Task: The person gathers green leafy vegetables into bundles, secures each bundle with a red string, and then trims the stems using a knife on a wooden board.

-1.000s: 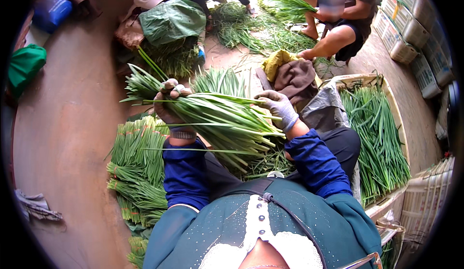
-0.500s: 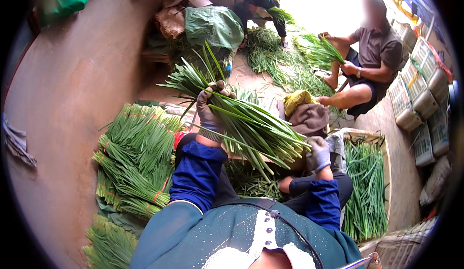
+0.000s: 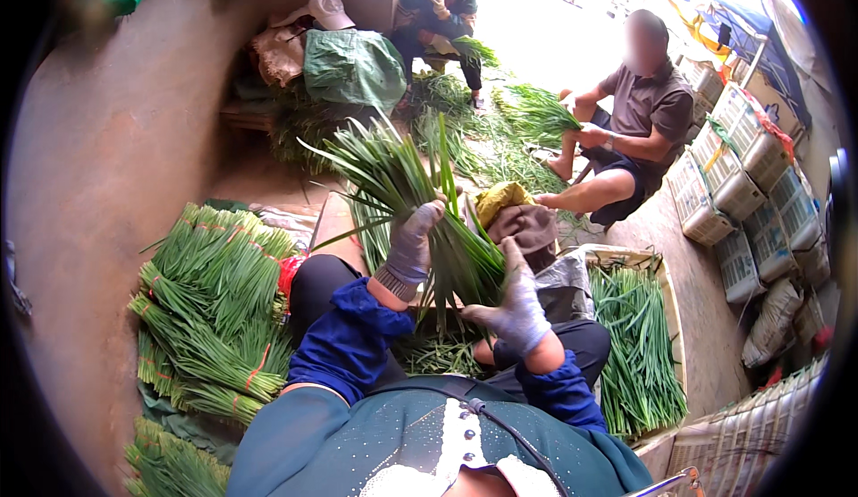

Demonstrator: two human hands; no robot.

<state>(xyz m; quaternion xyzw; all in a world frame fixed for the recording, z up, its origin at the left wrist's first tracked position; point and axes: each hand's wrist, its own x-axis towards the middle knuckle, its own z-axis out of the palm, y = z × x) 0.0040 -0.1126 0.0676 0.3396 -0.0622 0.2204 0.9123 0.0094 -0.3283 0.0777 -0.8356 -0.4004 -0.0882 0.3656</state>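
Note:
My left hand [image 3: 413, 245], in a grey glove, grips a thick bunch of long green leaves [image 3: 407, 189] that stands nearly upright, tips fanning up and to the left. My right hand [image 3: 518, 307], also gloved, rests against the lower end of the same bunch with its fingers spread. Both blue sleeves come up from the lower edge. More loose leaves [image 3: 438, 354] lie in my lap below the bunch.
Tied bundles of green leaves [image 3: 210, 305] are stacked on the floor at my left. A crate of leaves [image 3: 635, 354] stands at my right. Two other people [image 3: 630, 117] sit ahead sorting greens. White baskets [image 3: 742, 175] line the right side.
The bunch has swung from lying slanted across me to nearly upright. My right hand has come up from the low right to its base. The view has turned left.

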